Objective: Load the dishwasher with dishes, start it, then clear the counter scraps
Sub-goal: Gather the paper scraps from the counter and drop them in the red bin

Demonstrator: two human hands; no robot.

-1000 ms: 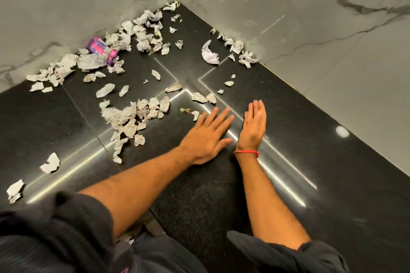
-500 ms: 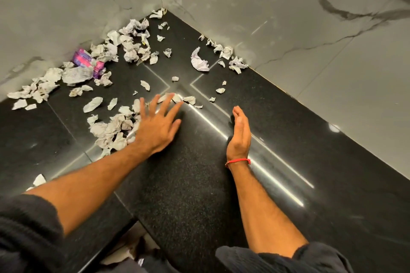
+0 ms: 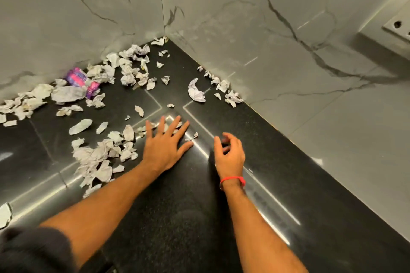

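While the left hand (image 3: 165, 148) presses flat, fingers spread toward the corner scraps (image 3: 99, 157), the blurred right hand (image 3: 229, 153) seems loosely curled, empty.

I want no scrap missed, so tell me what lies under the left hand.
The left hand lies flat, fingers spread, on the black counter. Paper scraps poke out around its fingertips. Whether more sit beneath the palm cannot be seen; the hand covers that spot.

A single head-worn wide-angle camera looks steeply down and forward over the black surface (image 3: 288, 184) toward the far corner where two marble walls (image 3: 266, 29) meet. It sits close, both forearms entering from the near edge. No second view shares the scene.
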